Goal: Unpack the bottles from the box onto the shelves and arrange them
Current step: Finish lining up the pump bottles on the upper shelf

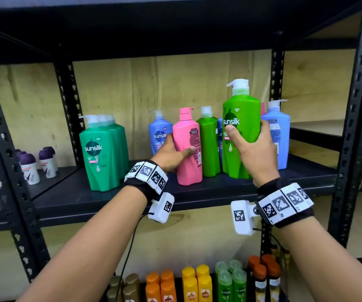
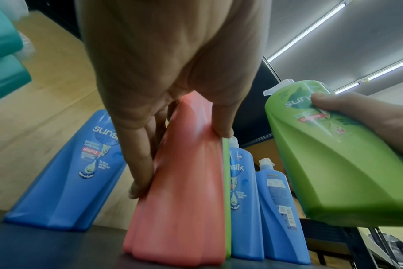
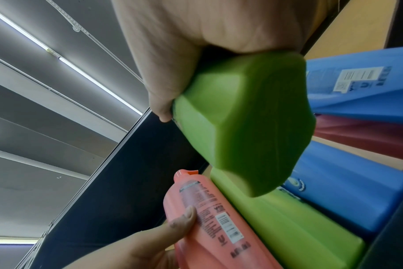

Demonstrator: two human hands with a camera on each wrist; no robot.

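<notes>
The right hand point(image 1: 254, 149) grips the big green bottle point(image 1: 241, 131) at 3 o'clock. The left hand point(image 1: 171, 154) holds the pink bottle point(image 1: 187, 149). Both look heavy and smooth; hold the middle.

the head camera looks forward and a little down at the shelf point(image 1: 197, 192) from arm's reach. each wrist camera sits under its palm, tilted up past the fingers toward the ceiling lights, very near. all three catch the pink bottle point(image 1: 187, 147) and the lifted green bottle point(image 1: 241, 127).
</notes>
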